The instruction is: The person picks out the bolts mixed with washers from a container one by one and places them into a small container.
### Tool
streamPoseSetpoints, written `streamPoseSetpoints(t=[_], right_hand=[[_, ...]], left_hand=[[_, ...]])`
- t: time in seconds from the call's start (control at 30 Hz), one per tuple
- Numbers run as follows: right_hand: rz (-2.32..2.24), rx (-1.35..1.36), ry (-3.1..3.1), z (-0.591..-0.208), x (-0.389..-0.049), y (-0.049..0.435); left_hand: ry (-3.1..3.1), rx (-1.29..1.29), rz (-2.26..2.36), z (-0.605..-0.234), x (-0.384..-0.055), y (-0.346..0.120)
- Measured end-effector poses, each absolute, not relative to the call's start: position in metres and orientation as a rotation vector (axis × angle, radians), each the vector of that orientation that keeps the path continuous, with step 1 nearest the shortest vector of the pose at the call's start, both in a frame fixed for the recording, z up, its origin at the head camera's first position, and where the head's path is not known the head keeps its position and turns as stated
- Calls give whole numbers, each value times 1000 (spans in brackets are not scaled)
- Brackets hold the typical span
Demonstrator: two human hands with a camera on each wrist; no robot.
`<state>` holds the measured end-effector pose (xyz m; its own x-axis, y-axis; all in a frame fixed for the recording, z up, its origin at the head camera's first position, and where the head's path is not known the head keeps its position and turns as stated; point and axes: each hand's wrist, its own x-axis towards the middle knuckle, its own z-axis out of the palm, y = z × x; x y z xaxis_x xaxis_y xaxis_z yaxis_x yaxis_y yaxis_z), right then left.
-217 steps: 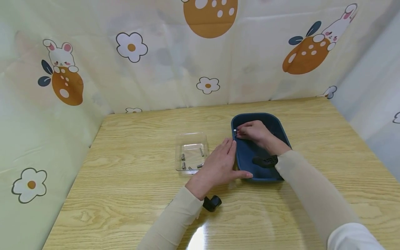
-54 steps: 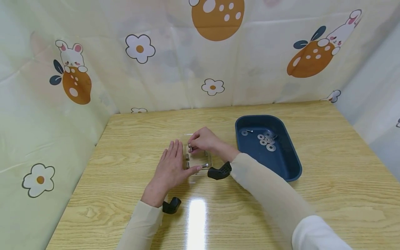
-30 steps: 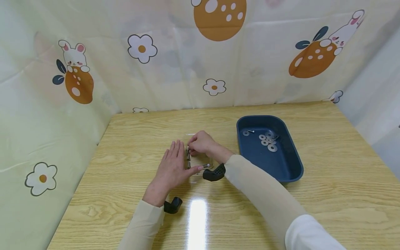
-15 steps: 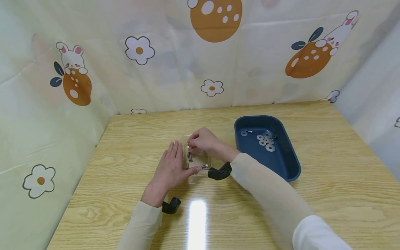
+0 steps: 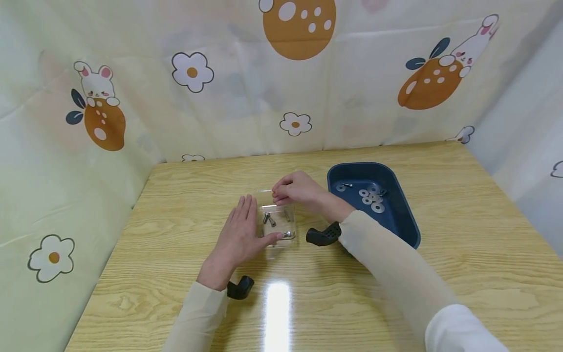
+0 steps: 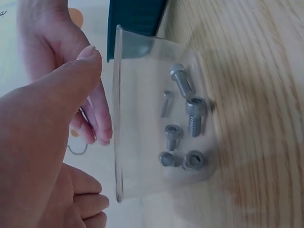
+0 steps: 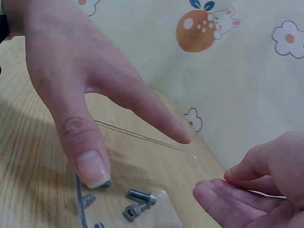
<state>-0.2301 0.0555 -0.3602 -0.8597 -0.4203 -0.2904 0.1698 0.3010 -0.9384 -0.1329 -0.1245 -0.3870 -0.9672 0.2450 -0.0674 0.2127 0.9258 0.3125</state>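
Note:
My left hand (image 5: pixel 237 234) lies along the left side of a clear plastic box (image 6: pixel 137 109), fingers straight and thumb (image 7: pixel 78 137) across its near edge. Inside the box are several metal socket-head bolts (image 6: pixel 194 114) of differing lengths; one thin small screw (image 6: pixel 166 102) lies among them. Two bolts (image 5: pixel 269 218) lie close together at the box's left side in the head view. Over the far right rim hovers my right hand (image 5: pixel 301 188), its thumb near loosely bent fingers; nothing shows between them in the right wrist view.
Right of the box stands a dark blue tray (image 5: pixel 409 215), partly behind the right forearm. It holds several flat washers (image 5: pixel 377 208) and a small screw (image 5: pixel 348 185). A patterned curtain (image 5: pixel 237 98) hangs behind the wooden table (image 5: pixel 154 274).
First, my right hand held a small bolt in the blue tray and my left touched its rim. Both then moved to the clear box. My right hand let go of a bolt there and rose rightward.

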Motion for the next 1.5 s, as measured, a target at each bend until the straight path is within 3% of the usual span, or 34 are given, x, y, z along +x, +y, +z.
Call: streamPoseSetpoints(t=[1.5], right_hand=[[-1709, -70, 2128, -352, -247, 185]], left_hand=[[2949, 514, 435, -372, -144, -71]])
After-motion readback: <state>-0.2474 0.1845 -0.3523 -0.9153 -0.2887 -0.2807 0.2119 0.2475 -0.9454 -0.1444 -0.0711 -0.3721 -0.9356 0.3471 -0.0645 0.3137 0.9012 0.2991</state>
